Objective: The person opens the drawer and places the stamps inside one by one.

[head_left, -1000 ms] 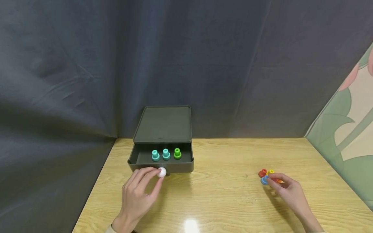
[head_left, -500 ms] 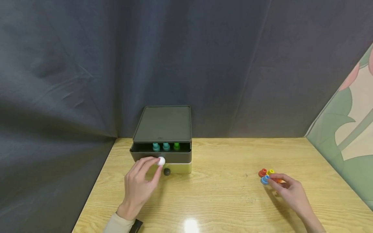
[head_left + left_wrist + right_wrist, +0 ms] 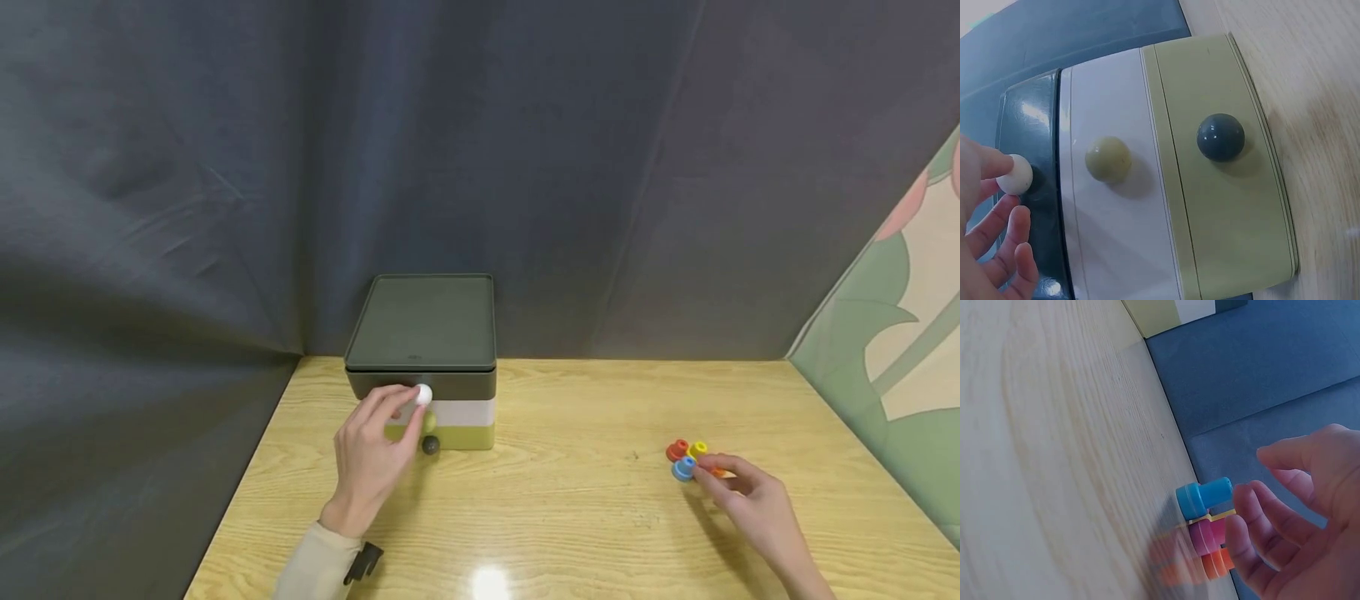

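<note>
My left hand (image 3: 371, 450) pinches the white round knob (image 3: 1017, 176) of the dark top drawer (image 3: 465, 386) between thumb and fingers. That drawer sits almost flush under the lid of a small chest, and its contents are hidden. On the right of the table, my right hand (image 3: 753, 504) hovers beside a cluster of small stepped plastic pegs, fingers loosely bent with a gap before the thumb. Nearest its fingertips is a blue peg (image 3: 1204, 497). Red (image 3: 677, 451), yellow (image 3: 698, 449) and orange (image 3: 1215, 565) pegs stand close around it, the orange partly covered by the hand.
Below the dark drawer are a white drawer (image 3: 1110, 237) with a yellow-green knob (image 3: 1108, 160) and a green drawer (image 3: 1229, 219) with a dark knob (image 3: 1220, 137). A dark cloth (image 3: 570, 183) hangs behind the wooden table (image 3: 555, 475). Patterned fabric (image 3: 900, 358) borders the right side.
The dark top drawer has slid back into the chest under my left hand, hiding two turquoise pegs and a green one inside. My right hand has stayed by the pegs.
</note>
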Demonstrator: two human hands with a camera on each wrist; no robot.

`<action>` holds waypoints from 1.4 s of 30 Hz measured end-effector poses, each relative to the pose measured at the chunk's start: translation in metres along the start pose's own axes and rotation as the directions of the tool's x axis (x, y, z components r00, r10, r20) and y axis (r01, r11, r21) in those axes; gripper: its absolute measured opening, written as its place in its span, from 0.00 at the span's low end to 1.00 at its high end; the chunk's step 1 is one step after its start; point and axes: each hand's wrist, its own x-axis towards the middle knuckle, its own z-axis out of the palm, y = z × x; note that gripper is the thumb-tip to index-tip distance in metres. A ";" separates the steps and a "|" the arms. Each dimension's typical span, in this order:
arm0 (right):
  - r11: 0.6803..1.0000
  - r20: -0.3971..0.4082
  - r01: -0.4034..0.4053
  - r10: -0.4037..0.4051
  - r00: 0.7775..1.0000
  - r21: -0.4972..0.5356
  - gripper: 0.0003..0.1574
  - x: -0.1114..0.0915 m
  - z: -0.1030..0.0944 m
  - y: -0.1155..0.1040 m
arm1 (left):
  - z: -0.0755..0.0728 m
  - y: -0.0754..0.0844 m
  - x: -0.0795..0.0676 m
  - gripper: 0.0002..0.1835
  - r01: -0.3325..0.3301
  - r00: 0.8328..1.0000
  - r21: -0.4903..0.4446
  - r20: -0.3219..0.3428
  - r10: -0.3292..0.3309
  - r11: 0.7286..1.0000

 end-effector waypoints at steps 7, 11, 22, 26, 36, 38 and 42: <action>1.000 -0.010 0.014 -0.014 1.000 0.014 0.27 -0.002 0.002 -0.002 | 0.003 -0.001 0.004 0.13 0.012 1.000 -0.002 -0.011 -0.012 1.000; 0.999 -0.012 0.029 -0.029 1.000 0.022 0.27 -0.003 0.004 -0.005 | 0.002 -0.001 0.003 0.14 0.031 0.999 0.025 -0.008 -0.031 0.999; 1.000 -0.008 -0.002 0.002 1.000 0.019 0.27 -0.005 0.004 -0.002 | 0.004 -0.008 -0.026 0.16 0.192 0.957 0.128 0.194 -0.214 0.973; 0.999 -0.024 0.030 -0.029 0.999 0.035 0.25 -0.004 0.002 0.000 | 0.008 -0.007 -0.027 0.15 0.184 0.945 0.177 0.238 -0.223 0.967; 0.999 -0.064 0.041 -0.040 0.997 0.007 0.25 -0.003 -0.009 0.012 | 0.009 -0.009 -0.024 0.15 0.194 0.930 0.232 0.264 -0.254 0.953; 1.000 -0.076 0.017 -0.017 0.997 -0.009 0.28 -0.004 -0.013 0.014 | 0.008 -0.009 -0.023 0.15 0.189 0.931 0.226 0.267 -0.247 0.956; 1.000 -0.093 -0.010 0.007 0.996 -0.030 0.30 -0.004 -0.020 0.017 | 0.007 -0.009 -0.024 0.14 0.200 0.926 0.219 0.275 -0.257 0.955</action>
